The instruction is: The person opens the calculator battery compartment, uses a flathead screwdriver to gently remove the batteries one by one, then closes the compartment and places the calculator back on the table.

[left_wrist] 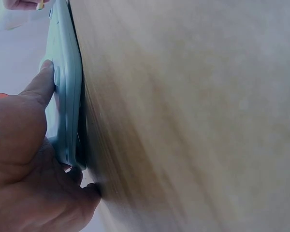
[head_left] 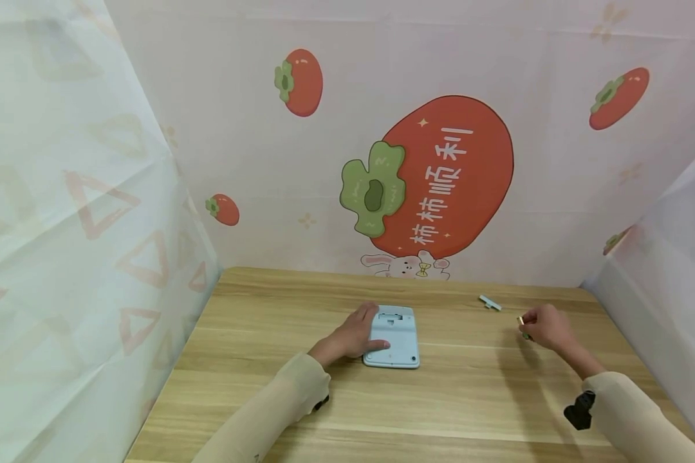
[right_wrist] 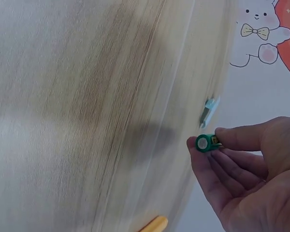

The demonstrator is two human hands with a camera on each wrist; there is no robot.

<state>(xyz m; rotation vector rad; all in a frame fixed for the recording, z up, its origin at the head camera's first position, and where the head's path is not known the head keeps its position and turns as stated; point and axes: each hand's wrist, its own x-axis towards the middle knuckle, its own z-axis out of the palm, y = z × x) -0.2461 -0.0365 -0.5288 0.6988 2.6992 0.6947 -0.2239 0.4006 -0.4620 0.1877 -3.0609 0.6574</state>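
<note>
The pale-blue device (head_left: pixel 396 350) is gripped on the table (head_left: pixel 469 411) by the left hand (head_left: pixel 356 331); a battery (right_wrist: pixel 206 143) is pinched by the right hand (head_left: pixel 548 326), a loose cover (head_left: pixel 490 303) beyond. Battery fitting seems underway; alignment with the compartment (head_left: pixel 390 316) is probably needed.

A: Backdrop?
B: Pale sheet (head_left: pixel 243 128), printed persimmons (head_left: pixel 305 83), the largest lettered; rabbit print (head_left: pixel 405 265) below it.
A: Left side?
B: Whitish hanging (head_left: pixel 40 212), creased, reddish triangles (head_left: pixel 95 206).
A: Furniture?
B: Wood-grain tabletop (head_left: pixel 457 405); shadows soft-edged.
</note>
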